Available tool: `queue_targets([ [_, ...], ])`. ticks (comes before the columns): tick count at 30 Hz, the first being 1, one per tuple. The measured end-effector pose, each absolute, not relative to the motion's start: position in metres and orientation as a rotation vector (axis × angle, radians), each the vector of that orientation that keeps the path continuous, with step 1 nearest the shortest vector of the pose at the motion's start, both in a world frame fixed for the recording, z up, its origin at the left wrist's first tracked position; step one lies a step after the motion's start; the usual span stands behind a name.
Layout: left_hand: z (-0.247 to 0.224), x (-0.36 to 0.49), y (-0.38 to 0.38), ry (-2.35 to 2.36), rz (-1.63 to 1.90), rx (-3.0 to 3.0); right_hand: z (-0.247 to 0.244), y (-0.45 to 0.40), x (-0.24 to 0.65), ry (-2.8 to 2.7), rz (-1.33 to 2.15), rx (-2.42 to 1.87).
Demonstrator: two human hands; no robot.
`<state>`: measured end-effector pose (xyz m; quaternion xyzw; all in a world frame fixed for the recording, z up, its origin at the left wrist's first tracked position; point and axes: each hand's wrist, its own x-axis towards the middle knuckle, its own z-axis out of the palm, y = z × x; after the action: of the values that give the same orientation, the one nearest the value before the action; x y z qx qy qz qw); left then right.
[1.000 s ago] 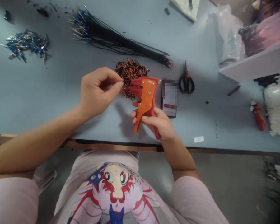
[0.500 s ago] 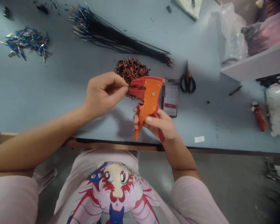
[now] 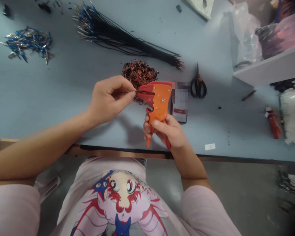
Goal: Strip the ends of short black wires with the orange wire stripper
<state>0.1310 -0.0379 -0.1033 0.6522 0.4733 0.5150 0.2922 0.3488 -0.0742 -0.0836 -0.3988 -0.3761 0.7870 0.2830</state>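
My right hand [image 3: 166,129] is wrapped round the handles of an orange and red wire stripper [image 3: 161,101], whose jaws face left. With thumb and index finger pinched together, my left hand [image 3: 114,98] holds a thin dark wire [image 3: 137,91] that runs into the red jaws; most of it is hidden by the fingers. Behind the jaws lies a heap of copper-coloured and black scraps [image 3: 140,72], partly covered by the tool. A phone [image 3: 179,106] rests on the blue table [image 3: 71,88] just right of the stripper.
Behind the heap stretches a bundle of black wires [image 3: 127,41] with blue ends. Blue-and-silver connectors [image 3: 28,42] are piled at the left. Black scissors [image 3: 198,86], a red lighter-like item [image 3: 273,124] and a white shelf edge [image 3: 267,65] with plastic bags are on the right.
The stripper's handles have drawn closer together as my right fingers squeezed, and the tool has shifted slightly right. My left hand has barely moved.
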Motion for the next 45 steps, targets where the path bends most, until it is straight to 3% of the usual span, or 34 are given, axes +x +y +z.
queue_targets([
  [20, -0.103, 0.131, -0.038, 1.287, 1.370, 1.825, -0.081, -0.070, 0.351, -1.105, 2.112, -0.974],
  [26, -0.099, 0.131, -0.038, 1.273, 1.537, 1.965, -0.076, -0.063, 0.360, -1.174, 1.705, -1.155],
  [32, -0.104, 0.138, -0.056, 1.119, 1.348, 2.461, -0.080, -0.070, 0.353, -1.474, 1.208, -1.253],
  [45, -0.104, 0.143, -0.060, 0.880, 1.287, 2.741, -0.080, -0.080, 0.345, -1.844, 1.064, -1.256],
])
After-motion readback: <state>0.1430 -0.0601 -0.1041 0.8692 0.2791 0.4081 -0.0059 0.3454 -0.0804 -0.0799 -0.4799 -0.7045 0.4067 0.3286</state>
